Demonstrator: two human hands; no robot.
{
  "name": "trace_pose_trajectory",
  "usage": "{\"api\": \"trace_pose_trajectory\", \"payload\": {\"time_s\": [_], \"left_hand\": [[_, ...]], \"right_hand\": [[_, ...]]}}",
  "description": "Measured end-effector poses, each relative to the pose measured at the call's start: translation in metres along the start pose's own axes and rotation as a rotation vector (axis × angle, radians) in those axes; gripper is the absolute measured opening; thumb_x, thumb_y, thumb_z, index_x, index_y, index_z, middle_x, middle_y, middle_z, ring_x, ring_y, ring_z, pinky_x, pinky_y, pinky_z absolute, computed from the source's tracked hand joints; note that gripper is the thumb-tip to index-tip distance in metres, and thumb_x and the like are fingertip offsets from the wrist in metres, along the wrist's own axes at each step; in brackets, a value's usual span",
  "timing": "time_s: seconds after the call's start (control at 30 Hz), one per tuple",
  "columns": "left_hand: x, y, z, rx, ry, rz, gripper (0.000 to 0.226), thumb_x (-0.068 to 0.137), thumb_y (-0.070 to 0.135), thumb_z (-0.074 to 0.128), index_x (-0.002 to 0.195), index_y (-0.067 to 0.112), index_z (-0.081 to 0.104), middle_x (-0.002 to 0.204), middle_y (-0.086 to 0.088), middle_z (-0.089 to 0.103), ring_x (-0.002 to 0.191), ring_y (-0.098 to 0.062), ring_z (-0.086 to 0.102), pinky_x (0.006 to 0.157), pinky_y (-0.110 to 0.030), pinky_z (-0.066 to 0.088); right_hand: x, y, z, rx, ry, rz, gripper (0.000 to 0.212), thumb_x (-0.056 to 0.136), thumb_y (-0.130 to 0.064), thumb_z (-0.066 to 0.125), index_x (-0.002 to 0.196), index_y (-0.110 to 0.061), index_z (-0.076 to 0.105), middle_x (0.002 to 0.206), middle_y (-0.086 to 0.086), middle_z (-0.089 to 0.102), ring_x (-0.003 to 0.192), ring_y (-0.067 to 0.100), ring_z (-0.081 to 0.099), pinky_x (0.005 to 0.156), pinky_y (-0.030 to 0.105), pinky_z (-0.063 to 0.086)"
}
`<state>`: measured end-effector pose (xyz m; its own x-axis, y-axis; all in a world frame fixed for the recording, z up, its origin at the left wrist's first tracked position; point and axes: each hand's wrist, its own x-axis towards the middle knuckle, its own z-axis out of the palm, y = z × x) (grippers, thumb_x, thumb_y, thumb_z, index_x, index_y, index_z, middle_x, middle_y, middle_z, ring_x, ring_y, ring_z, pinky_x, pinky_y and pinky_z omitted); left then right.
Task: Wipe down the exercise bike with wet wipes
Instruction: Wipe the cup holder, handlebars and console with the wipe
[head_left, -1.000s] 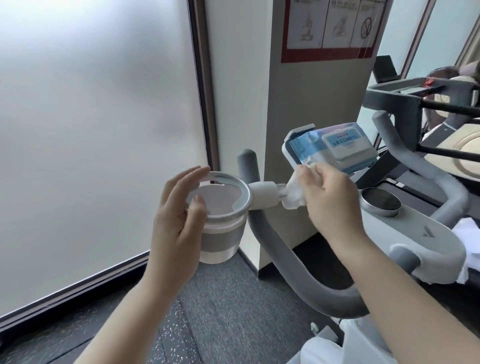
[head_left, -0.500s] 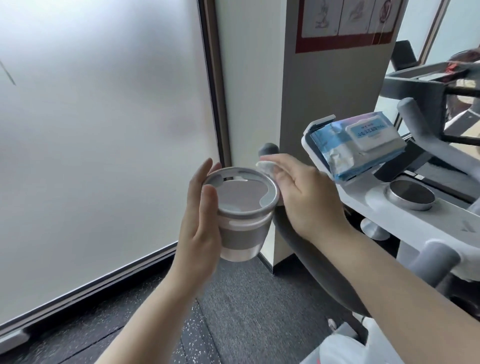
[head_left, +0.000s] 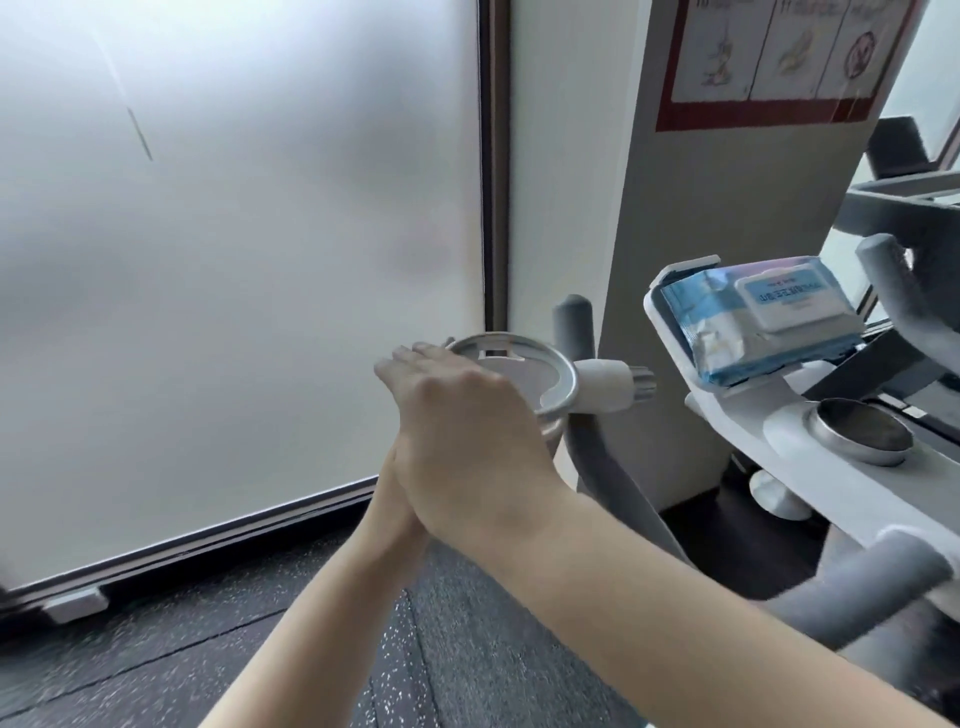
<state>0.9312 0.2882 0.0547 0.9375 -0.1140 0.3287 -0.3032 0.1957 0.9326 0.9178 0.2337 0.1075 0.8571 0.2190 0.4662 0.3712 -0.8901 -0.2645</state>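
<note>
The exercise bike's round cup holder (head_left: 558, 371), with its metal rim, juts out on a white bracket (head_left: 605, 384) from the grey handlebar (head_left: 602, 467). My right hand (head_left: 467, 441) reaches across the holder from the right, its fingers lying straight over the left side of the rim. No wipe shows under it. My left hand (head_left: 396, 499) sits beneath and behind the right one, almost wholly hidden, so its grip cannot be made out. A blue pack of wet wipes (head_left: 769, 322) lies on the bike's white console tray (head_left: 670, 322).
A metal knob (head_left: 862, 434) sits on the white console (head_left: 769, 436). A frosted glass wall (head_left: 234, 260) is to the left and a grey pillar (head_left: 670, 218) is straight ahead. Dark speckled flooring (head_left: 260, 654) lies below. Another machine (head_left: 904, 208) stands at the far right.
My right hand has swept from the bracket leftward across the cup holder's rim and now covers my left hand. The wipe it held has gone out of sight.
</note>
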Motion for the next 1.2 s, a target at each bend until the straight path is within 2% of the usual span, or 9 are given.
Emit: {"api": "trace_pose_trajectory", "payload": {"time_s": [0.1, 0.27, 0.4, 0.57, 0.67, 0.73, 0.83, 1.0, 1.2], "left_hand": [[-0.004, -0.001, -0.006, -0.078, -0.053, -0.049, 0.032, 0.105, 0.019, 0.032, 0.131, 0.016, 0.049, 0.149, -0.010, 0.044, 0.134, -0.022, 0.045, 0.098, -0.024, 0.044], [-0.001, -0.013, -0.018, -0.028, -0.090, -0.008, 0.045, 0.097, 0.032, 0.036, 0.139, 0.021, 0.048, 0.138, 0.005, 0.057, 0.133, -0.008, 0.046, 0.111, -0.031, 0.034], [0.001, -0.019, -0.014, -0.009, -0.087, 0.026, 0.042, 0.095, 0.037, 0.035, 0.134, 0.030, 0.047, 0.136, 0.017, 0.056, 0.132, 0.002, 0.044, 0.107, -0.016, 0.036], [0.003, -0.024, -0.011, 0.025, -0.055, 0.025, 0.043, 0.099, 0.044, 0.033, 0.139, 0.030, 0.042, 0.137, 0.021, 0.054, 0.128, 0.011, 0.042, 0.101, -0.007, 0.036], [0.003, -0.022, -0.018, 0.005, -0.096, 0.013, 0.045, 0.093, 0.042, 0.034, 0.136, 0.034, 0.044, 0.134, 0.024, 0.054, 0.129, 0.012, 0.041, 0.103, -0.011, 0.033], [0.007, -0.019, -0.023, 0.019, -0.142, 0.001, 0.042, 0.098, 0.043, 0.039, 0.138, 0.032, 0.045, 0.138, 0.021, 0.054, 0.132, 0.008, 0.040, 0.111, -0.021, 0.029], [0.009, -0.015, -0.025, 0.060, -0.206, -0.016, 0.042, 0.098, 0.038, 0.035, 0.138, 0.027, 0.045, 0.138, 0.017, 0.055, 0.133, 0.003, 0.042, 0.111, -0.023, 0.032], [0.000, -0.013, -0.034, 0.057, -0.263, -0.057, 0.021, 0.091, 0.007, 0.050, 0.102, 0.009, 0.068, 0.096, 0.003, 0.075, 0.098, -0.012, 0.070, 0.079, -0.020, 0.055], [0.001, 0.006, -0.036, -0.025, -0.320, -0.103, 0.045, 0.103, 0.034, 0.034, 0.145, 0.019, 0.041, 0.142, -0.003, 0.053, 0.135, -0.020, 0.046, 0.115, -0.047, 0.031]], "right_hand": [[-0.022, 0.012, -0.001, 0.056, 0.165, -0.071, 0.041, 0.086, -0.007, 0.044, 0.122, -0.013, 0.063, 0.127, 0.003, 0.064, 0.122, 0.017, 0.056, 0.102, 0.029, 0.041], [-0.050, 0.065, -0.021, 0.050, 0.324, -0.171, 0.037, 0.090, -0.016, 0.045, 0.120, -0.021, 0.065, 0.109, -0.010, 0.070, 0.104, 0.005, 0.060, 0.104, 0.028, 0.040], [-0.027, 0.114, -0.036, 0.462, 0.155, -0.036, 0.032, 0.100, -0.010, 0.045, 0.120, -0.026, 0.065, 0.129, -0.015, 0.060, 0.128, -0.003, 0.046, 0.113, 0.033, 0.035], [0.014, 0.122, -0.048, 0.251, -0.031, 0.049, 0.034, 0.101, -0.014, 0.045, 0.121, -0.032, 0.065, 0.118, -0.016, 0.065, 0.112, -0.011, 0.047, 0.116, 0.031, 0.023], [-0.002, 0.107, -0.045, 0.318, 0.108, 0.158, 0.034, 0.101, -0.010, 0.043, 0.119, -0.026, 0.067, 0.095, -0.026, 0.059, 0.107, -0.017, 0.036, 0.118, 0.028, 0.009], [-0.034, 0.093, -0.028, 0.435, 0.319, 0.162, 0.034, 0.100, -0.011, 0.043, 0.119, -0.026, 0.066, 0.110, -0.035, 0.053, 0.120, -0.027, 0.029, 0.118, 0.019, 0.008], [-0.071, 0.055, 0.012, 0.487, 0.530, 0.046, 0.042, 0.097, -0.006, 0.041, 0.134, -0.018, 0.055, 0.145, -0.012, 0.046, 0.143, 0.005, 0.027, 0.120, 0.032, 0.018], [-0.072, 0.039, 0.045, 0.045, 0.316, -0.386, 0.061, 0.086, 0.003, 0.040, 0.145, -0.012, 0.039, 0.152, 0.001, 0.036, 0.145, 0.013, 0.025, 0.119, 0.036, 0.022], [-0.090, 0.085, 0.042, -0.096, 0.365, -0.395, 0.047, 0.095, 0.004, 0.042, 0.137, -0.014, 0.051, 0.147, 0.000, 0.044, 0.141, 0.015, 0.035, 0.119, 0.041, 0.021]]}}
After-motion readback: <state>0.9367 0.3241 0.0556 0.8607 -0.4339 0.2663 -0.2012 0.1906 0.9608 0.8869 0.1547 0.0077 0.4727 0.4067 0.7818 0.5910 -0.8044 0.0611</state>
